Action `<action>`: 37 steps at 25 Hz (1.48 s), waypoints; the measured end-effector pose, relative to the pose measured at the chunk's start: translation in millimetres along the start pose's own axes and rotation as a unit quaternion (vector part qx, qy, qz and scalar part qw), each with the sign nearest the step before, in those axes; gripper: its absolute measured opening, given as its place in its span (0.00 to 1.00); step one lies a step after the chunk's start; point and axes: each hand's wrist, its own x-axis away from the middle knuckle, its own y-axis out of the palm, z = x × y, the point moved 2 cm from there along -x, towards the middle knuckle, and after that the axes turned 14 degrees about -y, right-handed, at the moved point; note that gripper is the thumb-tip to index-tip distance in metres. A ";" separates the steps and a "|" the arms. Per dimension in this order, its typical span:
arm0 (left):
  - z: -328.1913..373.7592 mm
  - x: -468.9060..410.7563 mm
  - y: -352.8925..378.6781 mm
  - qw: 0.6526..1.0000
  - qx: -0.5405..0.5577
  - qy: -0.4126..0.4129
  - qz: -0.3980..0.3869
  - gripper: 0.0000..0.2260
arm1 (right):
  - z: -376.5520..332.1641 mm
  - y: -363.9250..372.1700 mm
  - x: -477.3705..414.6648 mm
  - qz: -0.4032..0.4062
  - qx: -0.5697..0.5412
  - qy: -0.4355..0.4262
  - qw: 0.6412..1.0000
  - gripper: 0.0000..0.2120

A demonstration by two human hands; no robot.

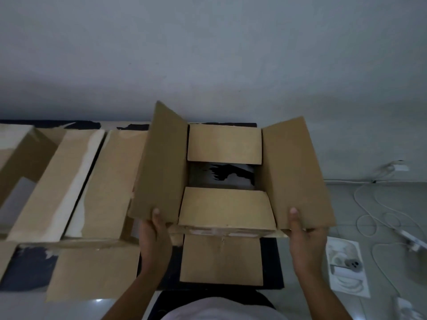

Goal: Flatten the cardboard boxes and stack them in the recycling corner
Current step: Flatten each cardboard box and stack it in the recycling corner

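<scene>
I hold a brown cardboard box (225, 144) in front of me, its flaps spread open and both ends open, so the dark surface below shows through the middle gap. My left hand (155, 232) grips the near corner of the left flap, thumb on top. My right hand (305, 236) grips the near corner of the right flap in the same way. To the left lies a larger opened box (76, 181) with torn tape strips, spread out on the dark mat (25, 269).
A grey wall (208, 54) rises right behind the boxes. On the tiled floor to the right lie white cables (369, 204), a wall charger (401, 167) and a printed paper sheet (346, 269). My white shirt shows at the bottom edge.
</scene>
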 end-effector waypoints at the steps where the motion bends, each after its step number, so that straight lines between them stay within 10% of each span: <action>1: 0.8 1.6 -6.2 0.999 0.029 -0.023 0.032 0.22 | 2.1 -4.1 -1.2 0.020 -0.010 0.026 0.999 0.33; 4: 1.8 4.8 -18.7 0.992 0.068 -0.069 0.076 0.31 | 6.2 -11.9 -5.9 0.054 0.138 0.022 0.989 0.51; 7: 2.7 6.4 -17.4 0.990 -0.059 -0.024 0.129 0.28 | -3.0 -9.8 -18.6 -0.041 0.388 -0.241 0.889 0.31; 9: 4.2 1.9 -18.4 0.960 -0.215 0.058 0.168 0.19 | -10.2 4.9 -25.9 -0.177 0.360 -0.369 0.839 0.21; 12: 2.4 -8.2 -15.6 0.920 -0.322 0.212 0.071 0.14 | -20.0 36.7 -30.7 -0.368 0.405 -0.368 0.752 0.18; 16: 7.1 -19.2 -1.0 0.905 -0.378 0.196 -0.011 0.19 | -25.6 75.3 -36.6 -0.492 0.531 -0.347 0.597 0.12; 20: -0.7 -16.2 10.2 0.915 -0.369 0.161 -0.016 0.20 | -23.3 97.1 -43.1 -0.553 0.593 -0.283 0.512 0.38; 24: 2.7 -18.1 11.5 0.905 -0.388 0.172 -0.021 0.21 | -28.7 103.4 -51.9 -0.557 0.558 -0.285 0.545 0.38; 30: 37.5 -16.6 8.9 0.973 -0.205 0.108 -0.019 0.12 | -65.3 60.6 -72.5 -0.478 0.227 -0.214 0.821 0.15; 37: 70.4 -30.3 11.3 0.969 0.050 -0.043 -0.240 0.32 | -81.6 -2.1 -45.4 -0.580 0.008 -0.017 0.815 0.24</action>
